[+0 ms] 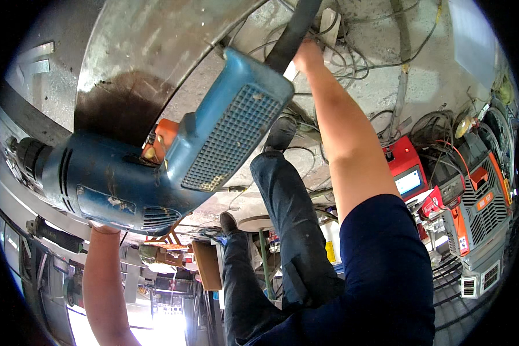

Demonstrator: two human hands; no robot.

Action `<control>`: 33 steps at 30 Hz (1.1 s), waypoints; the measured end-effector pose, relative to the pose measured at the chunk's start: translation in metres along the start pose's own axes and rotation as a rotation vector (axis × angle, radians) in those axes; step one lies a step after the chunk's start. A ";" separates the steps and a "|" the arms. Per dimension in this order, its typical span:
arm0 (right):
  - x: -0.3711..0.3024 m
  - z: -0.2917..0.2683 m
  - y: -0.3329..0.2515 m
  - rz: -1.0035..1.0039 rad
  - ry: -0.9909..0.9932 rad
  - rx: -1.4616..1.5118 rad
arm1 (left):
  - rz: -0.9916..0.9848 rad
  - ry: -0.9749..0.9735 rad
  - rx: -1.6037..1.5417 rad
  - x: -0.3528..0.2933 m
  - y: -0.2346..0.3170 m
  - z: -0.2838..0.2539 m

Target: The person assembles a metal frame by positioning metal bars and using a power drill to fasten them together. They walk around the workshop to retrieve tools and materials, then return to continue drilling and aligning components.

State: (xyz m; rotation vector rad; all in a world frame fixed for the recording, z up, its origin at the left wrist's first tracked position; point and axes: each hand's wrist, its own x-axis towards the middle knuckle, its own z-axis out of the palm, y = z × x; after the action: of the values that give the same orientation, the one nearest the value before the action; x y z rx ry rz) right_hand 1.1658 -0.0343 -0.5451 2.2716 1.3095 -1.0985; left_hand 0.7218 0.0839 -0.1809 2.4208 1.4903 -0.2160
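Observation:
A large blue power drill (115,179) fills the left of the view, close up, its black chuck (32,158) toward the left rim. My left forearm rises to the drill's underside, and my left hand (105,228) holds the drill from behind; its body hides most of the fingers. An orange part (166,134) shows between body and handle. From the textured handle a thick black cord sleeve (294,34) runs upward. My right arm stretches far out, and my right hand (309,56) is closed beside a pale strip (331,36) among cables. The sleeve partly covers its fingers.
Behind the drill lies a big curved metal plate (138,57). Loose cables (357,66) cross the concrete floor. At right stand a red machine with a screen (408,173) and a grey-orange machine (481,202). My legs (300,230) are below, near a round stool (256,223).

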 end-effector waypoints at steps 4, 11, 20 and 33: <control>0.022 0.010 0.000 -0.034 -0.085 -0.053 | -0.016 -0.003 -0.004 -0.005 0.001 0.002; 0.012 0.003 -0.002 -0.067 -0.047 -0.115 | -0.015 0.004 -0.024 -0.002 -0.001 -0.001; -0.096 -0.066 -0.003 0.017 0.154 0.187 | -0.048 0.053 -0.020 0.004 0.000 -0.007; -0.425 -0.089 0.032 0.140 0.051 0.744 | -0.105 -0.293 -0.104 0.020 0.013 -0.038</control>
State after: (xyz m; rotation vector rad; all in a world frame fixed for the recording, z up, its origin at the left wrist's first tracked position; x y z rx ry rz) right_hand 1.1095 -0.2575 -0.1758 2.8509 0.8062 -1.6882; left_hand 0.7415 0.1074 -0.1487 2.1244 1.4554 -0.4805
